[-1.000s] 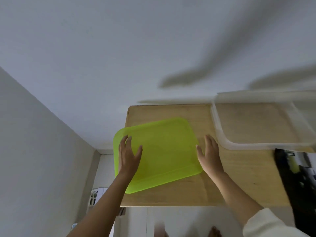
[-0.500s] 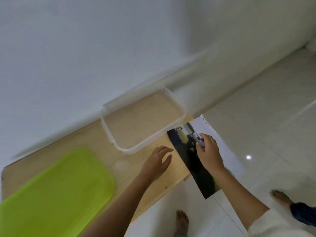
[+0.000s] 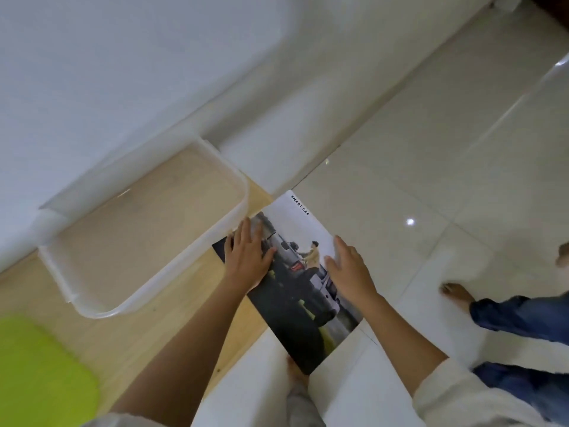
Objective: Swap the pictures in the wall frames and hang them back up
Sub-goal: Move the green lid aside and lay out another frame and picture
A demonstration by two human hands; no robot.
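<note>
Left hand [image 3: 248, 257]: lying flat on the near-left edge of the picture, fingers straight and slightly spread, thumb angling out over the printed truck; it is pressing on the sheet and gripping nothing.
Right hand [image 3: 351, 269]: resting on the opposite long edge of the picture, fingers straight and together, thumb lying on the print; it is closing round nothing that can be seen.
Picture [image 3: 292, 306]: lying between the two hands, a print of a silver truck with a figure beside it and the words SMART CAB in its white top margin. Its left corner is sitting on the table, while most of the sheet is hanging out past the table's edge, over the floor.
Table [image 3: 191, 291]: light wood, running along the white wall [image 3: 123, 57].
Clear tub [image 3: 144, 229]: sitting on the table just beside the left hand, its rim nearly touching the fingertips.
Green lid [image 3: 40, 371]: lying flat on the table at the lower left, well apart from the picture.
Floor [image 3: 431, 149]: pale glossy tiles, catching a spot of light.
Other person: standing at the right, a bare foot [image 3: 455, 292] and blue jeans [image 3: 517, 315] showing.
</note>
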